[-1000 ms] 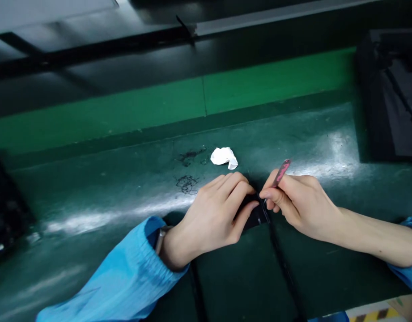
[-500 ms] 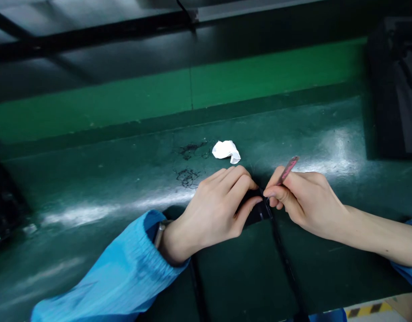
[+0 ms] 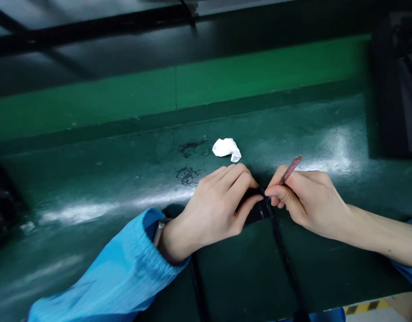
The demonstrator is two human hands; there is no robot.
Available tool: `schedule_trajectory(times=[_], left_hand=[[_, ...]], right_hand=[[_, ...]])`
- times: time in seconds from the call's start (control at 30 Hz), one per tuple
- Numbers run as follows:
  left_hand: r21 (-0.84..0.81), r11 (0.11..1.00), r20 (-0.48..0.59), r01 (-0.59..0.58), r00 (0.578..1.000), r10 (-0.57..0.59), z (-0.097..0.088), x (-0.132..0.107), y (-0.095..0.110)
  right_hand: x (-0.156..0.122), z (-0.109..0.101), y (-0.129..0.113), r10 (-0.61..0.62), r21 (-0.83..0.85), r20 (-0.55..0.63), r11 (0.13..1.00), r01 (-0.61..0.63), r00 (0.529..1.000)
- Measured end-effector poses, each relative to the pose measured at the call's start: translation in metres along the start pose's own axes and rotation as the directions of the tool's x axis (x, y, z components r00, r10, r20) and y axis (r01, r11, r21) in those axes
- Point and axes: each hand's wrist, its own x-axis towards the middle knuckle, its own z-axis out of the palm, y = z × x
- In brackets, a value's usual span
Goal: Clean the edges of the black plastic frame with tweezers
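My left hand (image 3: 219, 203) is closed on a black piece (image 3: 256, 213), pinching its edge between thumb and fingers; most of the piece is hidden under the hand. Two long black straps run from around it toward the near edge of the table, the right strap (image 3: 283, 252) plainly joining at its corner. Close by on the right, my right hand (image 3: 304, 197) grips slim tweezers (image 3: 291, 169) like a pen, their flat pinkish end pointing up. The working tip meets the black piece near my left thumb, too small and dark to make out.
A crumpled white scrap (image 3: 227, 149) lies just beyond my hands. Left of it are tangles of black thread (image 3: 187, 176) on the green table (image 3: 108, 174). A dark box-like object (image 3: 392, 89) stands at right, and dark items (image 3: 6, 205) sit at the left edge.
The view has shifted slightly. Both hands keep their hold, and the right hand with the tweezers has moved a tiny bit to the right.
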Motion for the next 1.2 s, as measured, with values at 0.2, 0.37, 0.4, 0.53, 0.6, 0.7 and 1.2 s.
schedule_trajectory(times=[0.2, 0.37, 0.4, 0.53, 0.6, 0.7, 1.2], left_hand=[[-0.002, 1.000, -0.004, 0.001, 1.000, -0.001, 0.0003, 0.0000, -0.0004], [-0.006, 1.000, -0.018, -0.013, 1.000, 0.012, 0.0009, -0.0001, -0.0004], [-0.006, 1.000, -0.016, -0.013, 1.000, 0.012, 0.0008, -0.0001, -0.0003], [-0.013, 1.000, -0.006, -0.005, 1.000, 0.005, -0.0005, -0.0005, 0.0001], [-0.015, 1.000, -0.005, -0.007, 1.000, 0.007, -0.0009, -0.0005, 0.0001], [-0.015, 1.000, -0.003, -0.003, 1.000, 0.003, -0.0010, -0.0002, 0.0000], [-0.013, 1.000, 0.003, 0.002, 1.000, -0.002, -0.0003, 0.0003, -0.0001]], right_hand=[[-0.0016, 0.0007, 0.0007, 0.020, 0.000, -0.017, 1.000, -0.020, 1.000], [-0.0011, 0.0008, -0.0004, 0.018, -0.001, -0.010, 1.000, -0.018, 1.000], [-0.0009, 0.0006, -0.0007, 0.019, 0.003, -0.005, 1.000, -0.019, 1.000], [-0.0009, 0.0000, -0.0010, 0.019, 0.008, 0.004, 1.000, -0.019, 1.000], [-0.0012, 0.0002, -0.0007, 0.026, -0.002, -0.005, 1.000, -0.026, 1.000], [-0.0014, 0.0005, 0.0001, 0.018, -0.024, -0.017, 1.000, -0.018, 1.000], [-0.0013, 0.0011, -0.0007, 0.016, -0.003, -0.011, 1.000, -0.016, 1.000]])
